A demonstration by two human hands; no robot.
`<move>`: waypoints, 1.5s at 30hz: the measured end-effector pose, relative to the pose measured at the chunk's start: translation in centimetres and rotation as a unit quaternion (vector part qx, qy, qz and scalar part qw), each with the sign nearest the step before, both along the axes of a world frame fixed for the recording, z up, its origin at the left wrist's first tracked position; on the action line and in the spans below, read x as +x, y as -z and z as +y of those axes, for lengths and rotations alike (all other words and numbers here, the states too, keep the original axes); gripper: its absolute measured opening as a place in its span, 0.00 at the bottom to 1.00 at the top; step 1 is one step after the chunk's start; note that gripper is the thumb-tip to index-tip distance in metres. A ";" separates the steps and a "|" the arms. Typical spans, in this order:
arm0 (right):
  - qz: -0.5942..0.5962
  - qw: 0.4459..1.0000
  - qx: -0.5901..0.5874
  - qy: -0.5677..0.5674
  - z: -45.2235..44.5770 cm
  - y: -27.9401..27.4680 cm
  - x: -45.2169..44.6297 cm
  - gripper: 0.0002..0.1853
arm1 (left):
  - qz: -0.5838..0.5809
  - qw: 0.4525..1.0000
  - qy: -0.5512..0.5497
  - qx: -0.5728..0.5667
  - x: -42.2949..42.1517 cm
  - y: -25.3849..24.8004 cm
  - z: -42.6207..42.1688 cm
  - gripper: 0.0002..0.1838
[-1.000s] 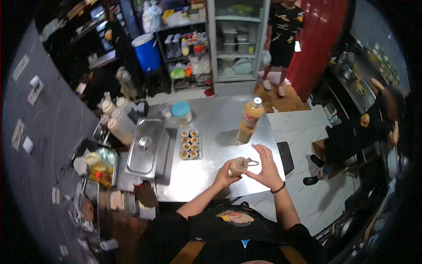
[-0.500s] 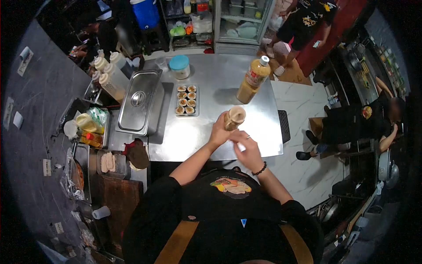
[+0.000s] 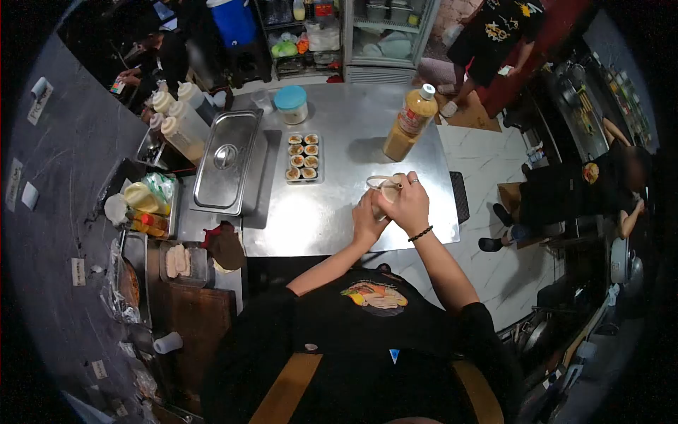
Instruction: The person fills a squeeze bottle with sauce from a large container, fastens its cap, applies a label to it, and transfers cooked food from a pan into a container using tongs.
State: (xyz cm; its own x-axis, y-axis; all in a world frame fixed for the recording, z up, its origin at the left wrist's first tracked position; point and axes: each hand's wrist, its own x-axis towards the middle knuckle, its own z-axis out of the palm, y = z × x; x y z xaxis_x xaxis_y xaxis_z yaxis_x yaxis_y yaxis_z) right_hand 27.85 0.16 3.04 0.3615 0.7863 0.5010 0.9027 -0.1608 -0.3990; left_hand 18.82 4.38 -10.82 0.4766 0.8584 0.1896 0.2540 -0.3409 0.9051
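Over the front right of the steel table, my left hand is closed round a small sauce bottle with beige contents. My right hand, with a bead bracelet at the wrist, wraps the same bottle from the right near its top. A pale rim or loop shows above the fingers; what exactly it is cannot be made out. Most of the bottle is hidden by both hands. Just beyond stands a large bottle of tan sauce with a white cap. To the left lies a clear tray of sushi rolls.
The steel table also bears a lidded steel pan and a blue-lidded tub. Several squeeze bottles stand at the left. A co-worker is at the right; others are at the back.
My right hand has moved up and now grips the bottle near its top. My left hand has shifted slightly right and lower on it. The view has tilted a little.
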 end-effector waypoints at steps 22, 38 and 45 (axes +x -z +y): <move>0.043 0.998 0.046 0.017 -0.5 0.5 -2.0 0.17 | -0.065 0.977 0.176 0.106 0.7 -1.6 1.7 0.25; 0.360 0.928 0.091 -0.042 -16.7 -5.9 12.6 0.29 | -0.124 0.854 0.472 -0.181 9.9 -11.9 -7.1 0.44; 0.367 0.898 0.186 -0.158 -32.6 -12.3 21.4 0.45 | -0.160 0.444 0.744 -0.473 20.4 -16.7 -20.9 0.48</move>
State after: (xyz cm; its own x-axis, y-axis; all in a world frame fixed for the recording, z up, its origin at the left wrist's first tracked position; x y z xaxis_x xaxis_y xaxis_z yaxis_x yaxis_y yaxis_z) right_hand 49.24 -32.43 15.31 0.4900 0.7358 0.4675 0.3515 0.3241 -0.8783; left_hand 39.27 -16.51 5.88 0.7280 -0.5942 0.3419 0.1923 0.6557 0.7301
